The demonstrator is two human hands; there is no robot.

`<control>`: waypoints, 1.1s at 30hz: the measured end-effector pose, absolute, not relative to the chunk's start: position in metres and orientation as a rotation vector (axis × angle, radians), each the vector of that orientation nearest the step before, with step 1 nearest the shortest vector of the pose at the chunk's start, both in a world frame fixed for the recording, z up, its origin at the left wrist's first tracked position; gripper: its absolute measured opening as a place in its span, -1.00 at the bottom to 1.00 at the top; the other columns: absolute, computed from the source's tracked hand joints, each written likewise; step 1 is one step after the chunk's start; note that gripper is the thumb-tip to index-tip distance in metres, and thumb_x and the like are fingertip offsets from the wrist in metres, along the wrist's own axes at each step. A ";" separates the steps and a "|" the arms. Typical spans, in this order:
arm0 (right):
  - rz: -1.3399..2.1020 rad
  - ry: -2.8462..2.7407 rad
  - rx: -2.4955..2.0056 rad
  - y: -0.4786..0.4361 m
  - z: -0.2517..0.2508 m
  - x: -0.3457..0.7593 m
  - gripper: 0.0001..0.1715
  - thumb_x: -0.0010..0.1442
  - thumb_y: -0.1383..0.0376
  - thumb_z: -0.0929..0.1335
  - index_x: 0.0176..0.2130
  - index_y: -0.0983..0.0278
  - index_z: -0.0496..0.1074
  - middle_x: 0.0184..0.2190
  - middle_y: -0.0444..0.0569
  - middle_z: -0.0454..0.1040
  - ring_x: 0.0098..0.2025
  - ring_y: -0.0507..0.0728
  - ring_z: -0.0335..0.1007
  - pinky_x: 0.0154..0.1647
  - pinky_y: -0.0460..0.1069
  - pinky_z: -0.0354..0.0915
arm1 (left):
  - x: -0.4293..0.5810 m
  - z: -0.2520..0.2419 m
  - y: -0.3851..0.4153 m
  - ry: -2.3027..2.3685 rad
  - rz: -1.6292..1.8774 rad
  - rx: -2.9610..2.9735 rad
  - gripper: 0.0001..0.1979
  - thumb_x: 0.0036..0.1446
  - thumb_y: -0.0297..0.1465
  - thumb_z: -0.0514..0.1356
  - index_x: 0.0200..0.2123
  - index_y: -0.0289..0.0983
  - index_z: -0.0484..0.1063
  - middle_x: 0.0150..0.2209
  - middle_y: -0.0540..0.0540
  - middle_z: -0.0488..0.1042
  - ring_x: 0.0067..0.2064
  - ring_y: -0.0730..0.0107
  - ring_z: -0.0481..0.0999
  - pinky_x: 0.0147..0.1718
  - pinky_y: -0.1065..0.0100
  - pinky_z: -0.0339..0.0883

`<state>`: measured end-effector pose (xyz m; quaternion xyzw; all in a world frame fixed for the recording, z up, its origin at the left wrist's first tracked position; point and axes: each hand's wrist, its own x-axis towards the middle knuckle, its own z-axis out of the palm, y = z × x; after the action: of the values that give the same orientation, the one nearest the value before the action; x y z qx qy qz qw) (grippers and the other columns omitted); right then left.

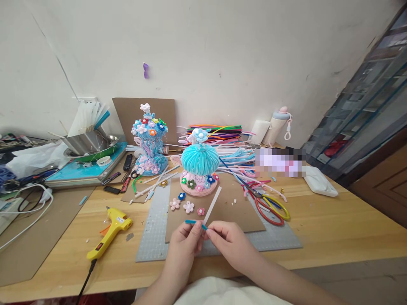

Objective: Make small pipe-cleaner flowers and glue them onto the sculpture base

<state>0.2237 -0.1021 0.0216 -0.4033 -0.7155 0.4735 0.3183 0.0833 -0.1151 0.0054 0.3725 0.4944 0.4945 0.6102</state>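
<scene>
A short blue-teal fuzzy stem (192,222) is pinched between my left hand (187,239) and my right hand (227,239), low over the front of the cardboard (237,212). Both hands have closed fingers that meet around its right end. A pale flat strip (213,204) rises behind my fingertips; whether a hand touches it I cannot tell. Just beyond stands a turquoise domed piece (200,159) on a pink base with small flowers. Loose flowers, one dark blue (181,196) and several pink or white (188,206), lie left of the strip.
A yellow glue gun (111,233) lies at left with its cord toward the front edge. Red-handled scissors (270,214) and yellow-handled ones rest at right. Behind are a taller flowered piece (149,140), bundled stems (216,133), a metal bowl (84,142) and a bottle (276,127).
</scene>
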 end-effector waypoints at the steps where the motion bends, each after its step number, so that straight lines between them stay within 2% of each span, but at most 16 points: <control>1: 1.236 -1.880 -1.078 -0.102 0.021 0.224 -0.65 0.21 0.27 0.17 -0.45 0.32 0.43 -0.52 -0.12 0.42 -0.44 0.01 0.25 -0.40 -0.12 0.12 | 0.083 0.006 -0.115 1.139 1.143 0.862 -0.66 0.01 -0.17 0.16 -0.50 -0.37 0.34 -0.69 0.09 0.21 -0.65 0.67 0.06 -0.67 0.52 -0.13; 7: 1.266 -1.804 -1.142 -0.103 0.021 0.225 -0.70 0.17 0.24 0.21 -0.46 0.34 0.40 -0.56 -0.14 0.33 -0.48 -0.02 0.16 -0.46 -0.14 0.07 | 0.083 0.005 -0.115 1.136 1.155 0.877 -0.70 -0.04 -0.20 0.20 -0.48 -0.34 0.30 -0.59 0.05 0.32 -0.65 0.67 0.07 -0.67 0.52 -0.13; 9: 1.474 -1.719 -1.107 -0.101 0.022 0.229 -0.71 0.15 0.21 0.23 -0.44 0.35 0.39 -0.63 -0.19 0.24 -0.56 -0.06 0.08 -0.54 -0.15 0.02 | 0.079 0.007 -0.115 1.148 1.156 0.883 -0.70 -0.05 -0.20 0.21 -0.48 -0.33 0.29 -0.64 0.09 0.25 -0.65 0.66 0.03 -0.67 0.52 -0.15; 13: 2.105 -1.571 -0.971 -0.080 0.025 0.244 -0.71 0.07 0.13 0.29 -0.44 0.34 0.34 -0.71 -0.29 0.04 -0.69 -0.11 -0.20 -0.68 -0.16 -0.21 | 0.069 0.024 -0.117 1.060 1.019 1.054 -0.69 -0.05 -0.18 0.19 -0.55 -0.31 0.25 -0.70 0.13 0.13 -0.65 0.64 -0.02 -0.66 0.50 -0.14; 14: 2.185 -1.613 -0.955 -0.073 0.027 0.247 -0.71 0.04 0.14 0.30 -0.45 0.34 0.33 -0.71 -0.30 0.03 -0.69 -0.12 -0.22 -0.68 -0.16 -0.23 | 0.067 0.031 -0.118 1.035 0.934 1.172 -0.70 -0.05 -0.21 0.20 -0.57 -0.31 0.26 -0.68 0.11 0.16 -0.63 0.63 0.03 -0.64 0.50 -0.09; 16: 2.239 -1.846 -0.991 -0.059 0.036 0.251 -0.79 -0.02 0.22 0.33 -0.49 0.35 0.32 -0.64 -0.24 0.20 -0.67 -0.13 -0.10 -0.66 -0.17 -0.14 | 0.067 0.042 -0.120 1.051 0.794 1.494 -0.76 -0.05 -0.30 0.21 -0.61 -0.33 0.30 -0.61 0.04 0.27 -0.53 0.56 0.19 -0.53 0.48 0.03; 18: 1.972 -2.141 -1.082 -0.053 0.050 0.249 -0.83 -0.01 0.27 0.29 -0.51 0.35 0.34 -0.63 -0.21 0.26 -0.64 -0.11 -0.04 -0.63 -0.16 -0.09 | 0.069 0.047 -0.121 1.149 0.726 1.753 -0.80 -0.04 -0.37 0.20 -0.63 -0.32 0.33 -0.57 0.00 0.33 -0.46 0.50 0.26 -0.47 0.47 0.05; 20: 1.400 -2.420 -1.199 -0.057 0.067 0.245 -0.85 -0.02 0.32 0.28 -0.56 0.33 0.34 -0.67 -0.22 0.24 -0.60 -0.08 0.03 -0.59 -0.14 -0.09 | 0.072 0.044 -0.119 1.296 0.740 1.857 -0.81 -0.02 -0.37 0.17 -0.62 -0.30 0.33 -0.57 0.00 0.34 -0.47 0.48 0.26 -0.48 0.46 0.03; 22: 0.822 -2.528 -1.211 -0.069 0.081 0.240 -0.82 0.01 0.35 0.25 -0.57 0.32 0.34 -0.64 -0.17 0.31 -0.57 -0.05 0.09 -0.56 -0.11 -0.11 | 0.073 0.038 -0.115 1.413 0.793 1.801 -0.80 0.00 -0.34 0.15 -0.60 -0.29 0.33 -0.58 0.00 0.33 -0.50 0.47 0.25 -0.51 0.45 0.02; 25: 0.366 -2.590 -1.119 -0.090 0.090 0.236 -0.79 0.09 0.33 0.23 -0.52 0.30 0.34 -0.56 -0.09 0.39 -0.52 0.01 0.19 -0.52 -0.07 -0.09 | 0.071 0.030 -0.109 1.431 0.919 1.566 -0.79 -0.03 -0.29 0.16 -0.56 -0.30 0.33 -0.57 0.00 0.33 -0.49 0.47 0.26 -0.51 0.46 0.06; 28: 0.350 -2.515 -1.103 -0.103 0.082 0.237 -0.78 0.16 0.36 0.19 -0.43 0.29 0.38 -0.49 -0.06 0.42 -0.46 0.03 0.27 -0.47 -0.08 0.01 | 0.069 0.027 -0.106 1.310 1.016 1.230 -0.72 -0.10 -0.21 0.22 -0.56 -0.30 0.29 -0.63 0.06 0.26 -0.58 0.56 0.19 -0.59 0.50 0.03; 31: 0.544 -2.366 -1.063 -0.106 0.070 0.241 -0.75 0.20 0.37 0.17 -0.30 0.27 0.41 -0.40 -0.06 0.45 -0.37 0.03 0.32 -0.39 -0.10 0.09 | 0.068 0.029 -0.106 1.135 0.998 0.869 -0.66 -0.14 -0.16 0.25 -0.54 -0.28 0.21 -0.71 0.17 0.07 -0.70 0.68 -0.08 -0.71 0.54 -0.23; 33: 0.672 -2.278 -1.039 -0.106 0.065 0.244 -0.74 0.21 0.34 0.18 -0.26 0.25 0.43 -0.38 -0.07 0.46 -0.35 0.02 0.33 -0.37 -0.11 0.12 | 0.069 0.031 -0.108 1.038 0.995 0.734 -0.66 -0.12 -0.20 0.26 -0.54 -0.29 0.19 -0.69 0.17 0.05 -0.69 0.72 -0.15 -0.72 0.55 -0.33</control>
<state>0.2436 -0.1058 0.0649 -0.3857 -0.8458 0.2496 0.2712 0.0688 -0.1078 0.0314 0.3284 0.4644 0.4451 0.6916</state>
